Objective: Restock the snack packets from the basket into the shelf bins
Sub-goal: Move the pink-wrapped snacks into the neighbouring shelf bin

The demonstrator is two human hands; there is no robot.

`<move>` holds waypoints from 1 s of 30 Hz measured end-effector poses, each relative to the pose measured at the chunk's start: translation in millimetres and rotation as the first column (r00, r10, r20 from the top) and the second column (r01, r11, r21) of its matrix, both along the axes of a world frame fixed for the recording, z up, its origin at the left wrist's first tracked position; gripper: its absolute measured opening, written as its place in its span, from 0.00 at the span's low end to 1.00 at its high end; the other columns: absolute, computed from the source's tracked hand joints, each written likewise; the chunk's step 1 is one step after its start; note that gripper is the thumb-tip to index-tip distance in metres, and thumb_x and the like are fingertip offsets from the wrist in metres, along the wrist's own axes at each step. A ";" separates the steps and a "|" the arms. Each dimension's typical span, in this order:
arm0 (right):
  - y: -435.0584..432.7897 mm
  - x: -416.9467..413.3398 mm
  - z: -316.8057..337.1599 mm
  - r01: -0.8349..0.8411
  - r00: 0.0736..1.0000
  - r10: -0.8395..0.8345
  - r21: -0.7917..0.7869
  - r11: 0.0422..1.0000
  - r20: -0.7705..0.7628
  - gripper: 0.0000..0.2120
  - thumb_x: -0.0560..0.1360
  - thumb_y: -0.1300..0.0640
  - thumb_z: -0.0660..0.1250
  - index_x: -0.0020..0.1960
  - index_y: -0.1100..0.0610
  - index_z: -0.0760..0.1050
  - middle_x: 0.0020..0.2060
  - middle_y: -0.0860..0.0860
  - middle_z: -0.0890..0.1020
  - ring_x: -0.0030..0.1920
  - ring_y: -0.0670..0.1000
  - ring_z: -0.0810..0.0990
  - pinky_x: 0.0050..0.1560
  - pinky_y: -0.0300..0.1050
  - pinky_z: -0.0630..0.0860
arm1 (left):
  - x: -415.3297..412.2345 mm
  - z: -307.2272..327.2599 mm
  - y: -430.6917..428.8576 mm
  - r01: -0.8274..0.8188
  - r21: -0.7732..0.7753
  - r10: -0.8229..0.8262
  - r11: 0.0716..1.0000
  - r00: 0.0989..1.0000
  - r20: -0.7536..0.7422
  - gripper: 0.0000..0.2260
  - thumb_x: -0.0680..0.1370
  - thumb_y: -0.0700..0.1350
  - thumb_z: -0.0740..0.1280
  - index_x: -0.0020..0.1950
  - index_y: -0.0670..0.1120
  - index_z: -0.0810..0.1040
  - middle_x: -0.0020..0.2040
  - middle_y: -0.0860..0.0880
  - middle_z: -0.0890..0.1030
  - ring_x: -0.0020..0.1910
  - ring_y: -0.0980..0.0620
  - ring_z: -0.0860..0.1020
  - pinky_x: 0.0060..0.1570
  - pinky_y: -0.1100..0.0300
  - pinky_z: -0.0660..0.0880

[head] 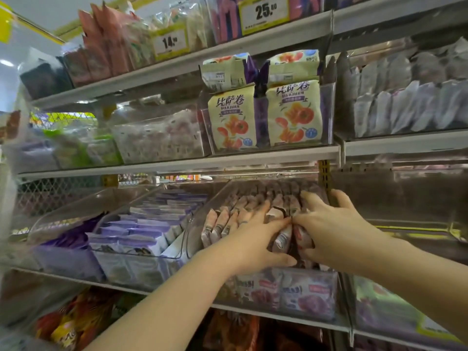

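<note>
Pinkish-brown snack packets [222, 224] stand in rows inside a clear shelf bin [195, 219] on the middle shelf. Both my hands are inside this bin at its front right. My left hand [255, 239] lies over the packets with its fingers spread, and its thumb curls under a small bunch of packets [283, 240]. My right hand [329, 224] grips the same bunch from the right, its upper fingers reaching to the bin's right wall. The two hands touch at the thumbs. The basket is out of view.
A clear bin of purple and white packets [141, 231] sits left of the worked bin. Yellow packets with orange print [233, 120] fill the shelf above. The shelf below holds more packets [306, 295]. A yellow shelf upright [325, 176] stands just behind my right hand.
</note>
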State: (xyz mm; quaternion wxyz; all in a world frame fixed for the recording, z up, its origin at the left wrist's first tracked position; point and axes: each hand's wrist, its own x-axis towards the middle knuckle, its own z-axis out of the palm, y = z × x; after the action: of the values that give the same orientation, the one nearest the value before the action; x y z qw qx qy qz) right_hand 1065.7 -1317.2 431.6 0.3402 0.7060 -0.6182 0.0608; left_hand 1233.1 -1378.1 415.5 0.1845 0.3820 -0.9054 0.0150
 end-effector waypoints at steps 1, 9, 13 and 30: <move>0.7 -1.2 0.7 -0.013 1.000 0.013 -0.020 1.000 -0.023 0.22 0.70 0.42 0.64 0.62 0.48 0.72 0.64 0.55 0.68 0.66 0.51 0.64 0.69 0.61 0.49 | 0.6 3.2 1.8 0.004 -0.028 -0.005 1.000 1.000 -0.002 0.37 0.72 0.64 0.68 0.76 0.63 0.54 0.76 0.62 0.39 0.77 0.46 0.50 0.74 0.40 0.50; 4.9 -3.2 14.2 -0.133 0.991 0.134 0.102 0.986 -0.001 0.29 0.69 0.33 0.63 0.65 0.45 0.67 0.56 0.45 0.71 0.56 0.50 0.73 0.67 0.49 0.61 | 5.5 0.4 -0.2 0.138 -0.181 -0.162 0.974 0.978 -0.130 0.31 0.74 0.64 0.65 0.73 0.52 0.66 0.67 0.61 0.59 0.64 0.56 0.67 0.60 0.64 0.66; 5.1 -1.9 8.5 -0.200 0.979 0.198 0.043 0.979 0.052 0.34 0.65 0.25 0.50 0.62 0.42 0.72 0.52 0.44 0.74 0.54 0.50 0.74 0.64 0.50 0.61 | 11.5 9.6 -5.5 0.188 -0.054 -0.195 0.981 0.951 -0.239 0.29 0.75 0.65 0.58 0.72 0.52 0.70 0.71 0.55 0.68 0.68 0.60 0.66 0.64 0.69 0.62; -7.2 8.6 3.8 -0.128 0.992 0.126 -0.102 0.987 -0.028 0.20 0.72 0.35 0.61 0.55 0.49 0.71 0.51 0.47 0.76 0.47 0.52 0.76 0.54 0.49 0.65 | -7.2 44.6 -18.2 0.003 -0.046 -0.011 0.999 0.986 -0.168 0.10 0.82 0.46 0.60 0.58 0.53 0.79 0.51 0.53 0.79 0.48 0.55 0.76 0.47 0.60 0.72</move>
State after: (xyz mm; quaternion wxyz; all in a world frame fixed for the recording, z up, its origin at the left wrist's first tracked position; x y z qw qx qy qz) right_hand 1074.3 -1324.3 435.4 0.3783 0.7259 -0.5644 0.1066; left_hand 1225.9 -1396.3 460.1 0.2690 0.3744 -0.8874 0.0030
